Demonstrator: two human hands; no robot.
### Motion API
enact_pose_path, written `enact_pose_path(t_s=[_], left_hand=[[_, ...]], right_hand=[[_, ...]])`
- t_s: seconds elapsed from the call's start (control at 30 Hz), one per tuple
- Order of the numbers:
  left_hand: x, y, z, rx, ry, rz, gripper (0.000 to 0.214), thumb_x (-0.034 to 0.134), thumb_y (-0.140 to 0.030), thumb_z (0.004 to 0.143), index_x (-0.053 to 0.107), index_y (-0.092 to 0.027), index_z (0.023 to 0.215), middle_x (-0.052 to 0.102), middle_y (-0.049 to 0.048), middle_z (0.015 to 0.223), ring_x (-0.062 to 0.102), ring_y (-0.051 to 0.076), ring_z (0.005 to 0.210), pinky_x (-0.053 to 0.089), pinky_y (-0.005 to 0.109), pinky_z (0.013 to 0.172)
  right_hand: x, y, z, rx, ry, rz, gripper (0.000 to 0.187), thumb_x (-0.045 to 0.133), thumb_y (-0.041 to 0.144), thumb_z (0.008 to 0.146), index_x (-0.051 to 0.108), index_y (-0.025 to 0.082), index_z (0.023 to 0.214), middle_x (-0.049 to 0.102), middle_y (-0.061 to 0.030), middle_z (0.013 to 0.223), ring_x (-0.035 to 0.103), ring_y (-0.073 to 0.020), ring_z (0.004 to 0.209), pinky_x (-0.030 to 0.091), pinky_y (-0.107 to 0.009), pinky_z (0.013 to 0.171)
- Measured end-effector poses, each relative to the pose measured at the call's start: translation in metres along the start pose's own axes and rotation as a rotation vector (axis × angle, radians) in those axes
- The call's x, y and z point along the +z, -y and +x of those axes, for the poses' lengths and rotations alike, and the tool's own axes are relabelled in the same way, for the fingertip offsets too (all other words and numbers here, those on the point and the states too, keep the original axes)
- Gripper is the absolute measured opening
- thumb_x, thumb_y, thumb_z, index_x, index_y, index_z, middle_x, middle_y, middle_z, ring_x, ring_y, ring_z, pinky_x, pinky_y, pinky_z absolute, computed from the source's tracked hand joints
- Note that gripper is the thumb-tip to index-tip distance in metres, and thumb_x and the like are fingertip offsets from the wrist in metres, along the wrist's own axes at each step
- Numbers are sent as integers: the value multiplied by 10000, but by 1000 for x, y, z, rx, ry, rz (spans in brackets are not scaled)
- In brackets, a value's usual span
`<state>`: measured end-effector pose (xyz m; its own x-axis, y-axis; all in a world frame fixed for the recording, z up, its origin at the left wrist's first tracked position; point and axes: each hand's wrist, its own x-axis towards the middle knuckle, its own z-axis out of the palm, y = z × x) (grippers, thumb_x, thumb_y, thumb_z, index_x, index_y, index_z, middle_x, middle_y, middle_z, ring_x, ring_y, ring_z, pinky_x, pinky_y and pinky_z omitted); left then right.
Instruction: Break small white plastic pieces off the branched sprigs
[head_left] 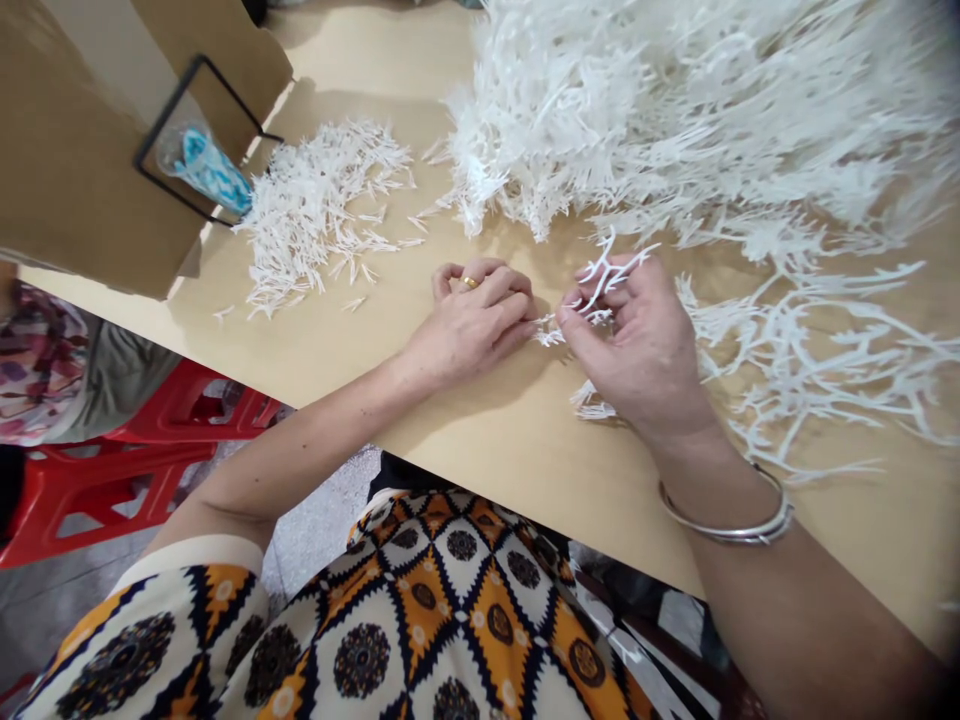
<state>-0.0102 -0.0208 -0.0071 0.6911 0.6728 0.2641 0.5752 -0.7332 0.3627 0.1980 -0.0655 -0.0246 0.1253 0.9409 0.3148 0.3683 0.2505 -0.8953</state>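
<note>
My right hand [637, 345] is closed round a white branched plastic piece [607, 275] with thin spikes sticking up past my fingers. My left hand [476, 320], with a gold ring, has its fingers curled and pinches the same white piece at its left end [551, 330]. Both hands rest on a tan table [487, 440], close together at its middle. A silver bangle [739, 525] circles my right wrist.
A big heap of white branched pieces [712, 120] fills the back right. Looser branched ones [817, 360] lie right of my hand. A small pile of short white slivers [315, 205] lies at the left, by a cardboard box [82, 150] with a black frame. Red stools [112, 460] stand below.
</note>
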Motion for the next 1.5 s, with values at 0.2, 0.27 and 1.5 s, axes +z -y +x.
enact_pose_path(t_s=[0.2, 0.27, 1.5], left_hand=[[-2, 2, 1, 5, -20, -66, 471, 382, -532, 1171, 704, -244, 983, 728, 64, 1191, 595, 256, 1173, 298, 487, 1052], [-5, 1, -1, 30, 20, -105, 476, 372, -530, 1173, 697, -240, 980, 717, 62, 1177, 615, 235, 1135, 304, 476, 1059], [-8, 11, 0, -120, -122, -715, 532, 657, -728, 1014, 688, -200, 958, 760, 30, 907, 654, 119, 768, 509, 279, 747]], right_hand=[[3, 2, -4, -2, 50, -57, 308, 764, 358, 936, 577, 328, 1180, 709, -58, 1079, 749, -287, 977, 644, -566, 960], [3, 4, -3, 7, 65, -133, 297, 758, 333, 940, 586, 331, 1182, 710, -62, 1062, 742, -308, 1010, 622, -591, 1012], [-3, 15, 1, 29, 25, 223, 211, 852, 375, 912, 772, 321, 1100, 789, -6, 1034, 744, -179, 929, 636, -362, 888]])
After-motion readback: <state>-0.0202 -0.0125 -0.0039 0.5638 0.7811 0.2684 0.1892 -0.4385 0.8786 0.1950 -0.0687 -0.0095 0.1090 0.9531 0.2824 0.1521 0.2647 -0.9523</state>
